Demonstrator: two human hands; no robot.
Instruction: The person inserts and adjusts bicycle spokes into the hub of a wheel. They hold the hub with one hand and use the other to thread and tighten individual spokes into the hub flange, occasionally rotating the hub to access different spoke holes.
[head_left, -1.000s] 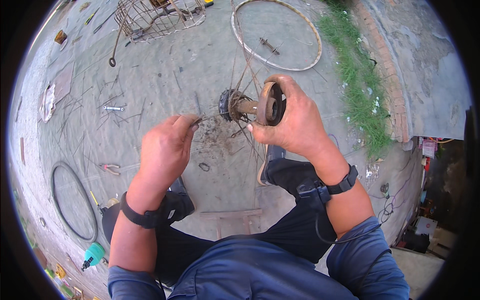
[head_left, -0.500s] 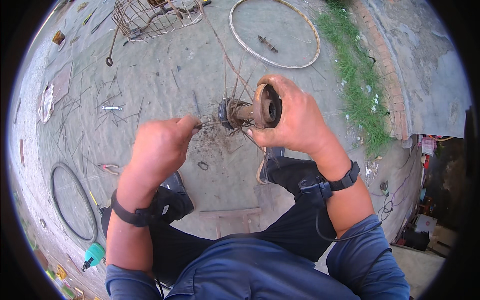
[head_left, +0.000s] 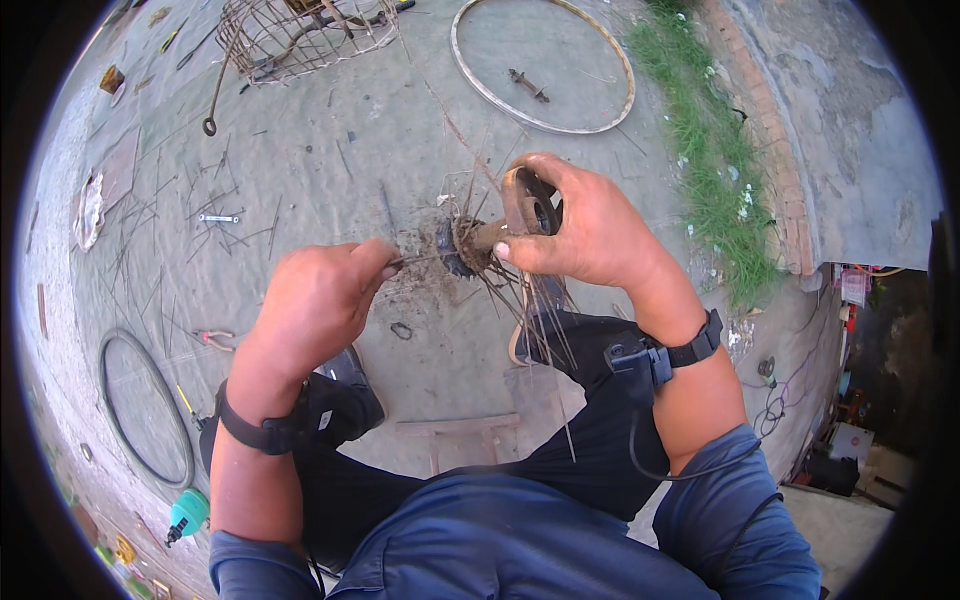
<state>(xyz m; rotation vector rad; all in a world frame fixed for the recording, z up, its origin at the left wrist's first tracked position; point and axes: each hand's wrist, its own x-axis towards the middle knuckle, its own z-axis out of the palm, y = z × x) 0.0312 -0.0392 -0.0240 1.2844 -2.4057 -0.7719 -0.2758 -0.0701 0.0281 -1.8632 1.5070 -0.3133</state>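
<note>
A rusty bicycle wheel hub (head_left: 488, 238) is held up in front of me, with a dark toothed sprocket (head_left: 452, 252) at its left end and a wide drum at its right. My right hand (head_left: 590, 225) grips the drum, thumb below and fingers over its rim. Several thin spokes (head_left: 540, 320) hang loosely from the hub toward my right leg. Left of the sprocket, my left hand (head_left: 335, 290) is closed in a pinch on a thin spoke that reaches toward the hub. Its far end at the hub is hard to make out.
A bare wheel rim (head_left: 632, 90) lies at the far side with an axle (head_left: 528, 85) inside it. Loose spokes, a spanner (head_left: 219, 218) and pliers (head_left: 215, 339) are on the ground at left. A tyre (head_left: 107, 400), wire basket (head_left: 300, 45) and grass strip (head_left: 700, 150) surround the spot.
The hub has turned in my right hand, and its loose spokes now splay down toward my right leg. My left hand stays pinched at nearly the same place.
</note>
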